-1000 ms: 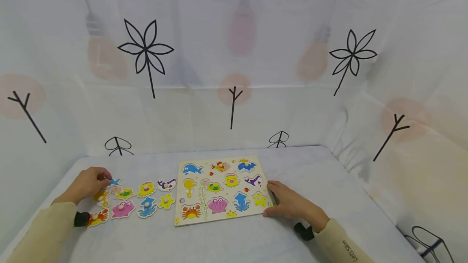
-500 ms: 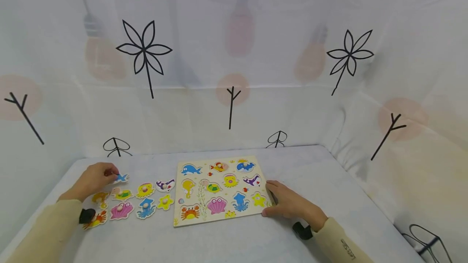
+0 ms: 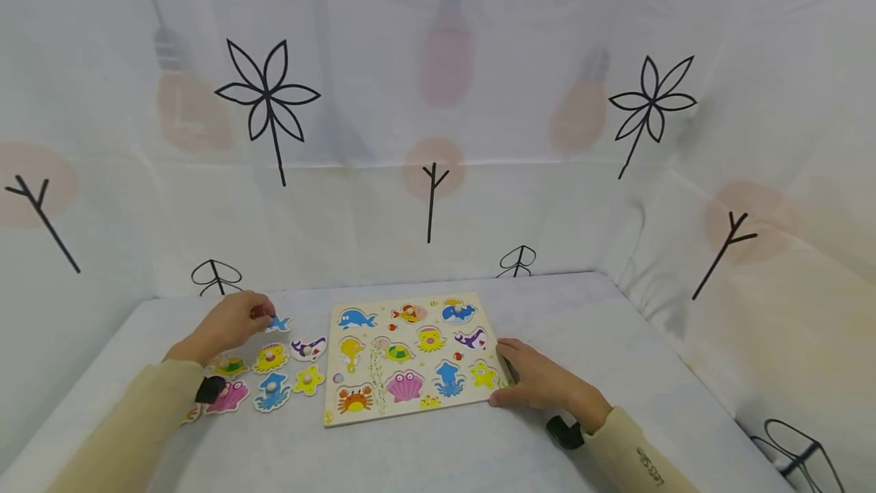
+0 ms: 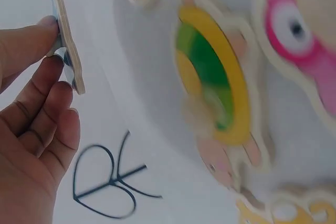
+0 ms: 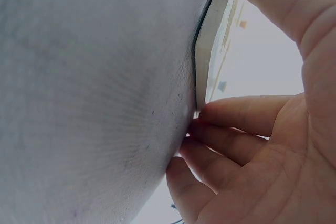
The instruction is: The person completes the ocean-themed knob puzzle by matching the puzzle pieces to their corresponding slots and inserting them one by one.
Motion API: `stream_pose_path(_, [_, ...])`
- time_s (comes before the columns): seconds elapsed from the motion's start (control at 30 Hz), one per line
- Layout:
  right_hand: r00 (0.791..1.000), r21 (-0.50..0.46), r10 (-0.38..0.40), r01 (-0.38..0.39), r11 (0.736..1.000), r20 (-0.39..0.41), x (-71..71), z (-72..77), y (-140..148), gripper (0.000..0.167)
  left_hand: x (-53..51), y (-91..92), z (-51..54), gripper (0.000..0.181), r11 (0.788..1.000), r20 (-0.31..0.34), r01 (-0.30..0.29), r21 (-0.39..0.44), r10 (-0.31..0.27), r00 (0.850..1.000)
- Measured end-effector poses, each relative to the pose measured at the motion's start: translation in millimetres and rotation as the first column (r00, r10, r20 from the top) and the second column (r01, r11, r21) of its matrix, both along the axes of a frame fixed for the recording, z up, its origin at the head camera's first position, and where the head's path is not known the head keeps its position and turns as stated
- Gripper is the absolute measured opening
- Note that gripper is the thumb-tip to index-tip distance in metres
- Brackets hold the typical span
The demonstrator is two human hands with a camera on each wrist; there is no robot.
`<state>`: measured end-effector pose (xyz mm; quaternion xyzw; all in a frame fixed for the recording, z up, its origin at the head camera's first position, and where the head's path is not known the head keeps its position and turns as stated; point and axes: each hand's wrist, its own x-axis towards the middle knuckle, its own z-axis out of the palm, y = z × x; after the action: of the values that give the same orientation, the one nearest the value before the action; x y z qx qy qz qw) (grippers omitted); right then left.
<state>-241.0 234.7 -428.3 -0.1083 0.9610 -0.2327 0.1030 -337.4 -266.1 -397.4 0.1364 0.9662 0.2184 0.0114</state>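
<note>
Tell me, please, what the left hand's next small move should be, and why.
Probably carry the blue, fish-tailed wooden piece rightward to the blue dolphin-shaped recess in the cream rectangular wooden board. The left hand pinches the piece left of the board, its tail resembles the dolphin's, the recess shows no knob, and the right hand touches the board's right edge.

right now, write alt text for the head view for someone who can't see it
A left hand pinches a blue puzzle piece left of a sea-animal puzzle board, while the right hand rests against the board's right edge. Other puzzle pieces lie on the table, left of the board.
</note>
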Motion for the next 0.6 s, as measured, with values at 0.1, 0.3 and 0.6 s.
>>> stream_pose_path(0.1, [1.0, -0.003, -0.003, 0.003, 1.0, 0.004, -0.1, -0.5, -0.5, 0.098, -2.3, 15.5, 1.6, 0.009, 1.0, -0.004, 0.015, -0.005, -0.015, 1.0])
stream_pose_path(0.3, [1.0, -0.009, -0.009, 0.009, 1.0, 0.012, 0.0, -1.0, -0.4, 0.099, -6.8, 44.9, 1.2, 0.009, 0.999, 0.011, 0.052, 0.016, -0.052, 0.999])
stream_pose_path(0.6, [1.0, -0.003, -0.017, 0.017, 1.0, 0.01, 0.3, -0.2, -0.7, 0.099, -11.2, 83.4, 1.3, 0.008, 0.995, 0.004, 0.094, 0.025, -0.094, 0.996])
